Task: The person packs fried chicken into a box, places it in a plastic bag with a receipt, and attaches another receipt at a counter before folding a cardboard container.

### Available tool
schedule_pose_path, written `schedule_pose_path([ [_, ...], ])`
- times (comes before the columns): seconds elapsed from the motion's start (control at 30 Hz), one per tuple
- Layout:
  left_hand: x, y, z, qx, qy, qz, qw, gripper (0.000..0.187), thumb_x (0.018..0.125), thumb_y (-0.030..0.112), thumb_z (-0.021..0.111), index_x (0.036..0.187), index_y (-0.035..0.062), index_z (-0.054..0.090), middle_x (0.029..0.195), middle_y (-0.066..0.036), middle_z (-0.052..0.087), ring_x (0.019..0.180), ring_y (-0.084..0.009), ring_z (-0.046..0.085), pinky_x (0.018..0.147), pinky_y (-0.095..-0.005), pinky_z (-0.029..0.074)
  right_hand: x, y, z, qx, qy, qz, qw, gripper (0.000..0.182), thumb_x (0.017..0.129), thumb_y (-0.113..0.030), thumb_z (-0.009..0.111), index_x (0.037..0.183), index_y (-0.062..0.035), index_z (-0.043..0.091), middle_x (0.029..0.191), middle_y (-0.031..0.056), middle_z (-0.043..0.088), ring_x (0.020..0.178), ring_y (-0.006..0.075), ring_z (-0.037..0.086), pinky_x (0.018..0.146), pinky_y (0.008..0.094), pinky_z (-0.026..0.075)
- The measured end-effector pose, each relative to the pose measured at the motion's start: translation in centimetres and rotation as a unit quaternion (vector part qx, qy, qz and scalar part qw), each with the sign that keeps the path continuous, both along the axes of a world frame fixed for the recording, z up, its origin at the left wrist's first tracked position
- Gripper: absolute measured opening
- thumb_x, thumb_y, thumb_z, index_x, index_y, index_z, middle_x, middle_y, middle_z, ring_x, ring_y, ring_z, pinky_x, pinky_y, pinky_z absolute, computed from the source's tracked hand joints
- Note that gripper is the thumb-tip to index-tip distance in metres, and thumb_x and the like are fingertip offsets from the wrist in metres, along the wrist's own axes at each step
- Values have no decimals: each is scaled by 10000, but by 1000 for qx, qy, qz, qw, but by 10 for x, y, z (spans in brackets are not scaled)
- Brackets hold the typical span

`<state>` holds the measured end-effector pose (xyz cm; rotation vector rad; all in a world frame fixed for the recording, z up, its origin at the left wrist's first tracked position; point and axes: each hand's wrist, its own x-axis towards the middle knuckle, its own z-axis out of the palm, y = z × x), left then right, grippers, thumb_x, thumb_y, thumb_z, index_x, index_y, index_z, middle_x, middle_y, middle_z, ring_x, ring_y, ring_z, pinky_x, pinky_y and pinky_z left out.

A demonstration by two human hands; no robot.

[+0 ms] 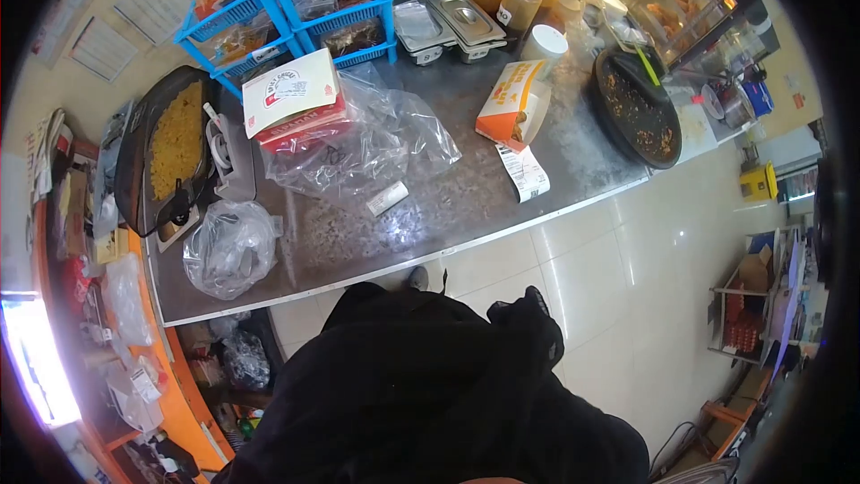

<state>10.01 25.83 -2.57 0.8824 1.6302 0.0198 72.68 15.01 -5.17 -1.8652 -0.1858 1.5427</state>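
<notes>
Neither my left hand nor my right hand shows. Below the counter's front edge, my black clothing fills the lower middle. On the dark metal counter (pixel 349 242), a white and red box (pixel 292 94) lies on clear plastic bags (pixel 403 130). A small white label or receipt (pixel 387 199) is in front of them. Further right, an orange and white carton (pixel 511 103) stands open beside a printed receipt (pixel 524 172). A crumpled clear bag (pixel 231 249) lies near the left front corner.
A pan of yellow rice (pixel 175 143) is at the left, blue baskets (pixel 345 13) at the back. Lidded metal containers (pixel 466 20) and sauce bottles (pixel 520 2) stand behind. A black pan (pixel 636 112) is at the right edge, a yellow box (pixel 759 183) beyond.
</notes>
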Motion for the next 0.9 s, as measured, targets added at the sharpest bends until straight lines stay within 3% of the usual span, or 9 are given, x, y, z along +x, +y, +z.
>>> schedule_pose_path([
  [0.17, -44, -2, -102, 66, -222, 185, 955, 173, 832, 96, 541, 922, 20, 668, 910, -156, 644, 884, -194, 595, 739, -354, 465, 14, 49, 2, 126, 50, -88, 987, 121, 797, 6, 541, 844, -97, 584, 745, 44, 605, 776, 125, 585, 682, 243, 459],
  [0.27, 81, 102, 118, 219, -25, -39, 975, 168, 744, -71, 514, 766, 32, 645, 769, -103, 610, 735, -166, 589, 625, -299, 449, -14, 127, 109, 183, -19, -48, 982, 255, 750, 125, 517, 834, -116, 512, 653, -5, 527, 649, 95, 534, 576, 216, 427],
  [0.33, 99, 131, 130, 516, -29, -109, 849, 243, 666, -175, 438, 615, 28, 561, 634, -44, 530, 574, -137, 539, 535, -238, 414, -32, 151, 113, 278, 26, -31, 960, 262, 717, 149, 502, 778, -105, 504, 625, -12, 502, 578, 85, 491, 517, 214, 391],
  [0.47, 131, 159, 174, 393, -180, 53, 900, 247, 633, -187, 399, 535, 30, 467, 602, -38, 482, 530, -138, 513, 537, -235, 424, -86, 192, 106, 413, -73, 57, 906, 179, 722, 78, 521, 625, -56, 451, 557, 13, 432, 421, 122, 405, 383, 236, 297],
  [0.53, 129, 172, 182, 343, -241, 82, 904, 241, 624, -189, 386, 537, 25, 453, 596, -46, 482, 545, -132, 520, 544, -247, 433, -119, 209, 127, 464, 3, 68, 883, 152, 673, 95, 498, 620, -41, 460, 567, 27, 458, 435, 123, 416, 393, 236, 292],
  [0.67, 136, 196, 217, 420, -309, -118, 845, 185, 690, -134, 484, 584, 11, 531, 654, -77, 570, 523, -148, 519, 442, -256, 366, -165, 241, 174, 451, 188, 252, 835, 114, 656, 44, 487, 599, -51, 513, 634, 25, 516, 521, 106, 447, 468, 244, 327],
  [0.77, 154, 216, 263, 296, -506, -238, 775, 206, 772, 11, 560, 567, 6, 543, 594, -69, 574, 491, -137, 499, 418, -288, 323, -229, 263, 243, 492, 284, 323, 757, 173, 767, -69, 508, 602, -30, 540, 659, 62, 549, 527, 126, 458, 500, 252, 334],
  [0.83, 158, 222, 283, 206, -469, -377, 772, 291, 780, 75, 580, 516, 3, 483, 516, -86, 512, 442, -156, 475, 409, -313, 308, -269, 273, 273, 573, 310, 368, 663, 281, 839, -141, 515, 584, -23, 534, 614, 61, 540, 521, 128, 461, 508, 260, 335],
  [0.9, 156, 226, 310, 156, -447, -486, 735, 360, 789, 137, 599, 487, 4, 455, 468, -93, 472, 411, -174, 456, 406, -337, 295, -284, 270, 295, 513, 331, 407, 679, 385, 881, -232, 512, 555, -29, 519, 551, 51, 511, 504, 124, 450, 503, 269, 329],
])
